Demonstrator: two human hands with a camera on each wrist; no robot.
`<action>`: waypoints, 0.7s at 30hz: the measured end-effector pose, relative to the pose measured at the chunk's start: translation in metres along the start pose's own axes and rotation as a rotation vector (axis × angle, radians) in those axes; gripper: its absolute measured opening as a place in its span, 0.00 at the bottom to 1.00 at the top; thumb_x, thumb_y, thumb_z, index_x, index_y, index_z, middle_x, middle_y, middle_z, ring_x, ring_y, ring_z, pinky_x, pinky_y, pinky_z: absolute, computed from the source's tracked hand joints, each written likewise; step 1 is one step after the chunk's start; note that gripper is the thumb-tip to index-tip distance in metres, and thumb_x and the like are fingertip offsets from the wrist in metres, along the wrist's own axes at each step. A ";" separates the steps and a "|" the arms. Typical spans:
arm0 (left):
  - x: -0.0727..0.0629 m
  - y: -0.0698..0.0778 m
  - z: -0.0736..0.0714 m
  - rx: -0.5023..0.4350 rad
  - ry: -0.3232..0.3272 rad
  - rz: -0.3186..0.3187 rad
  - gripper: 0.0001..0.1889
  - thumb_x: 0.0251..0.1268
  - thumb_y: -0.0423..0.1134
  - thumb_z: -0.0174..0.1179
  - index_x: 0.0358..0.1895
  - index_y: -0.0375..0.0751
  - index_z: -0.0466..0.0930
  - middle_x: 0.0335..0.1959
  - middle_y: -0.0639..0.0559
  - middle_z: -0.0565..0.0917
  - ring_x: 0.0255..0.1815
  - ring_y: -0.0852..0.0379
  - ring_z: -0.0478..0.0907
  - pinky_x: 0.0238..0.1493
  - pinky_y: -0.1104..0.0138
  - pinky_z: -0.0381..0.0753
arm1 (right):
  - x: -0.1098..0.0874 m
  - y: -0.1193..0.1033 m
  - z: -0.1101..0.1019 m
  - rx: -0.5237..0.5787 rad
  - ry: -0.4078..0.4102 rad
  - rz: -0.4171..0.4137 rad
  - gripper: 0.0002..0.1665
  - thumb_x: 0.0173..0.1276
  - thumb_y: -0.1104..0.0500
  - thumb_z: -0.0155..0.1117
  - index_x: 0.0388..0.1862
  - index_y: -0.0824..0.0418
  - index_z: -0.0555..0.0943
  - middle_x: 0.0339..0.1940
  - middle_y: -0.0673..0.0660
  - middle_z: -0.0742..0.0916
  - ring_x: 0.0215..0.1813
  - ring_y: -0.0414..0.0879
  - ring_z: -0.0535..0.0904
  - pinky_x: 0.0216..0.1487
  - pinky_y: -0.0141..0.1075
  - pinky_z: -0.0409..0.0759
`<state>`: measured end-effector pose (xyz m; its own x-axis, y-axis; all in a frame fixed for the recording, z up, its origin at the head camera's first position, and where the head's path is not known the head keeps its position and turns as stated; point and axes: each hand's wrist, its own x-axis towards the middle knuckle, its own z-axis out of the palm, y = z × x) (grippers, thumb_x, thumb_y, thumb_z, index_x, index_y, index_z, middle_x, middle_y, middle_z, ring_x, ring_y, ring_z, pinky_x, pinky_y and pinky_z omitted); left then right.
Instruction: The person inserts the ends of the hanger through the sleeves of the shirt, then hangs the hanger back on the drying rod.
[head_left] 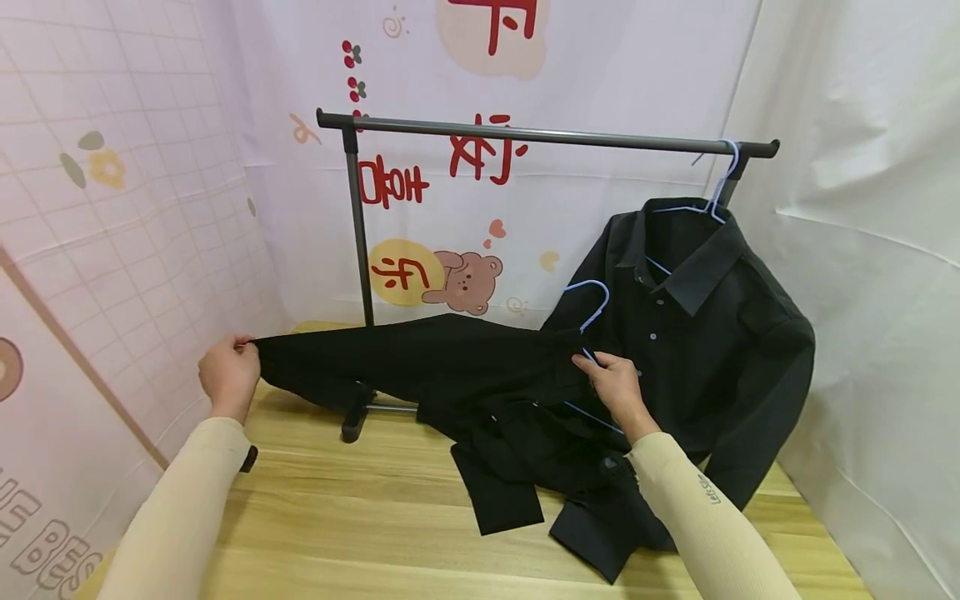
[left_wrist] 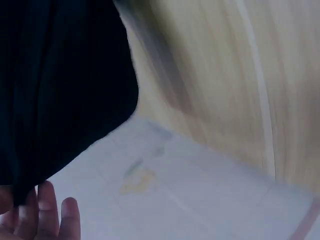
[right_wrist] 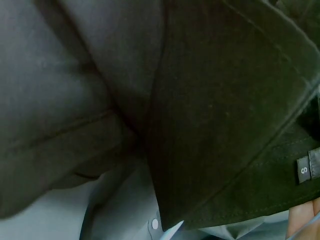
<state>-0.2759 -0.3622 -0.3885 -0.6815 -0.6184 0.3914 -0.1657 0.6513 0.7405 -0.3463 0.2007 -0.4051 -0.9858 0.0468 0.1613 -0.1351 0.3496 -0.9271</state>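
Note:
A black shirt (head_left: 465, 358) is stretched sideways above the table in the head view, its lower part draped to the right. At its left end, my left hand (head_left: 231, 375) pinches the fabric edge; the left wrist view shows dark cloth (left_wrist: 65, 90) between thumb and fingers. By the shirt's collar, my right hand (head_left: 617, 390) grips a light blue hanger, whose hook (head_left: 597, 313) points up. Close to the right wrist camera, the collar (right_wrist: 230, 110) fills much of the view, with a small "S" label (right_wrist: 303, 170) beside the fingers.
Behind stands a dark clothes rack (head_left: 525, 135). From its right end hangs a second black shirt (head_left: 675, 350) on another blue hanger (head_left: 731, 171), directly behind my right hand. Below is a wood-grain table (head_left: 360, 508). Printed cloth (head_left: 135, 150) encloses the back and sides.

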 end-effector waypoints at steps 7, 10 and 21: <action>0.010 0.001 -0.010 -0.086 0.029 0.004 0.18 0.75 0.32 0.43 0.56 0.30 0.80 0.48 0.30 0.81 0.47 0.35 0.75 0.43 0.53 0.69 | 0.001 0.002 0.002 -0.011 -0.001 -0.003 0.29 0.63 0.40 0.71 0.16 0.55 0.70 0.14 0.48 0.69 0.20 0.44 0.65 0.21 0.35 0.62; 0.014 -0.001 -0.018 -0.093 -0.113 0.009 0.20 0.78 0.36 0.40 0.60 0.29 0.76 0.51 0.29 0.78 0.49 0.37 0.73 0.43 0.56 0.69 | 0.000 0.002 0.001 -0.011 -0.005 0.005 0.29 0.63 0.41 0.71 0.16 0.55 0.70 0.14 0.49 0.69 0.20 0.45 0.65 0.21 0.35 0.62; 0.038 -0.025 -0.059 0.168 -0.608 0.245 0.28 0.76 0.54 0.53 0.52 0.27 0.80 0.53 0.25 0.77 0.52 0.29 0.73 0.51 0.41 0.72 | 0.002 0.004 -0.008 -0.026 0.002 0.013 0.26 0.64 0.42 0.71 0.18 0.57 0.73 0.15 0.48 0.69 0.21 0.44 0.65 0.23 0.35 0.63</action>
<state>-0.2554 -0.4279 -0.3603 -0.9852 -0.1187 0.1235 -0.0305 0.8312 0.5551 -0.3478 0.2094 -0.4059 -0.9872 0.0535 0.1501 -0.1197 0.3730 -0.9201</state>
